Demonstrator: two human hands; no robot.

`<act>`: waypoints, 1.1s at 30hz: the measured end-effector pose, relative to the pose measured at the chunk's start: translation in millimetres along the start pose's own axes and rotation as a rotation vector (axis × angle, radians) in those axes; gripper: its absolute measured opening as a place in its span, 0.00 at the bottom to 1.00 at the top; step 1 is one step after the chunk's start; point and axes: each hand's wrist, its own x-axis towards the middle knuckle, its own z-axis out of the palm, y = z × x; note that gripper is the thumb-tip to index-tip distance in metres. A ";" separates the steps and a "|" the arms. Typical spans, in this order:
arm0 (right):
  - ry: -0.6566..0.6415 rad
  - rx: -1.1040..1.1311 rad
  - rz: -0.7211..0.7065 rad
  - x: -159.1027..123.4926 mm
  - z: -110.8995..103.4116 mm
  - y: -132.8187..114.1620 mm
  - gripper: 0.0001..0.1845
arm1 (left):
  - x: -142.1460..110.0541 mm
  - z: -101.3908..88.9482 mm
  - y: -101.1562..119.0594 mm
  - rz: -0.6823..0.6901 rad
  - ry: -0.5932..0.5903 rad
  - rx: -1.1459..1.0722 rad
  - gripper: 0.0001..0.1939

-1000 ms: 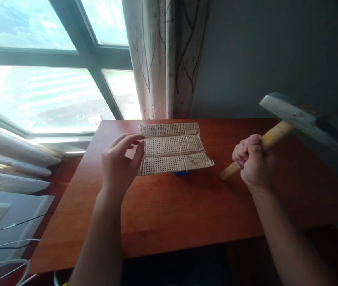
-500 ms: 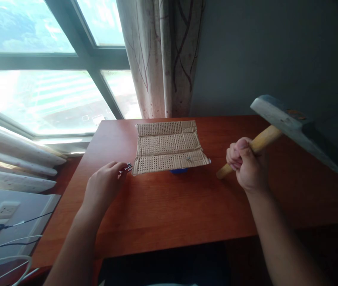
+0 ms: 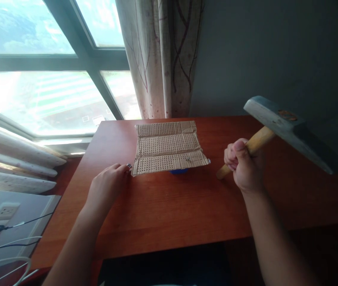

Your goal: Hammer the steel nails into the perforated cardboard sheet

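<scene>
A wooden-handled hammer [image 3: 262, 139] is gripped in my right hand [image 3: 244, 165], raised over the right of the table with its heavy metal head upward and to the right. My left hand [image 3: 109, 184] is at the near left corner of a cardboard sheet [image 3: 167, 145] full of small holes, its fingers drawn together. Small shiny metal pieces [image 3: 129, 167] show at those fingertips, mostly hidden; I cannot tell their kind. A few tiny dark metal bits [image 3: 188, 159] lie on the sheet's near right part. Something blue [image 3: 178, 171] peeks out under its front edge.
The reddish wooden table [image 3: 163, 214] carries all this. Behind it hang a patterned curtain [image 3: 157, 59] and a grey wall [image 3: 261, 51]. A window [image 3: 38, 99] is at the left, above a wall socket [image 3: 6, 210] with a plug and cables.
My left hand has shifted slightly right, covering more of the metal pieces. My right hand and the hammer have drifted a little left. The cardboard lies as before.
</scene>
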 end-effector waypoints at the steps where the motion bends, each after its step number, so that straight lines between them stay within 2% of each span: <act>1: 0.007 -0.001 -0.004 0.1 -0.4 0.2 0.27 | 0.1 -0.1 0.5 0.000 -0.006 0.004 0.13; 5: 0.021 -0.001 -0.025 -0.4 -2.4 -0.3 0.26 | -1.8 3.4 -4.8 -0.018 0.029 -0.061 0.12; 8: 0.025 0.019 -0.050 -0.6 -3.2 -1.8 0.26 | -5.4 5.3 -16.3 -0.078 0.195 -0.260 0.10; 11: 0.032 0.074 -0.055 0.3 -3.3 -3.0 0.26 | -9.0 -5.1 -20.5 -0.222 0.399 -0.645 0.09; 14: 0.043 0.126 -0.036 1.2 -2.9 -3.4 0.26 | -10.1 -29.0 -2.7 -0.339 0.546 -1.055 0.12; 16: 0.051 0.148 -0.025 1.2 -2.6 -3.5 0.26 | -7.4 -45.0 20.6 -0.245 0.578 -1.221 0.09; 17: 0.054 0.158 -0.024 1.0 -2.4 -3.4 0.26 | -4.5 -50.9 33.9 -0.164 0.550 -1.276 0.08; 20: 0.055 0.169 -0.026 -0.1 -2.1 -2.7 0.26 | 10.7 -55.7 71.7 0.082 0.399 -1.268 0.07; 24: 0.047 0.175 -0.036 -1.2 -2.1 -0.6 0.26 | 35.6 -43.6 102.7 0.271 0.353 -1.147 0.03; 27: 0.048 0.174 -0.046 -1.1 -2.2 1.0 0.26 | 45.1 -36.7 111.7 0.320 0.329 -1.068 0.01; 33: 0.055 0.168 -0.045 -0.9 -2.3 -0.6 0.26 | 44.2 -36.6 114.8 0.311 0.338 -0.934 0.02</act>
